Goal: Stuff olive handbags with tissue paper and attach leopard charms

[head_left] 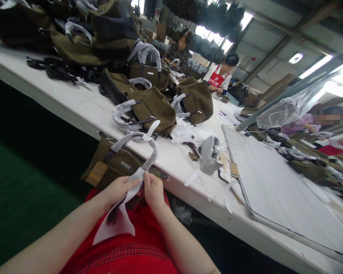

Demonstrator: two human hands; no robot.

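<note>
An olive green bag (114, 164) hangs over the near edge of the white table (74, 102), resting against my lap. Its handle (148, 152) is wrapped in white foam sheet and arches up over the bag. My left hand (118, 190) is closed on the loose end of the white foam wrap (117, 220), which trails down over my red apron. My right hand (153, 190) pinches the same wrap where it meets the base of the handle. Both hands touch each other at the wrap.
Several more olive bags (151, 106) with foam-wrapped handles lie on the table, with a bigger pile (74, 30) at the far left. A grey tagging gun (210, 155) and a large white board (274, 182) lie to the right. Other people sit at the far end and right side.
</note>
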